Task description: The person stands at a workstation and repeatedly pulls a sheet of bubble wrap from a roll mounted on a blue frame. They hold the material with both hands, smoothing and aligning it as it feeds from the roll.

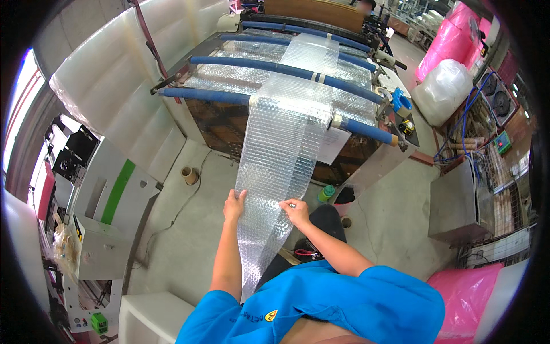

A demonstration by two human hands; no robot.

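Left hand and right hand, mid frame, both pinching the bubble wrap hanging down from blue rollers up top.

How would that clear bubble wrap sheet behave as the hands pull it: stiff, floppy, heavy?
The bubble wrap sheet probably behaves floppy: it drapes off the blue rollers and hangs past the left hand and right hand. It looks light, being thin and see-through. Pinched at its edges, it may sag or crease in the middle.

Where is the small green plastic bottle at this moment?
In the head view, the small green plastic bottle stands on the floor right of the bubble wrap sheet, beyond the right hand.
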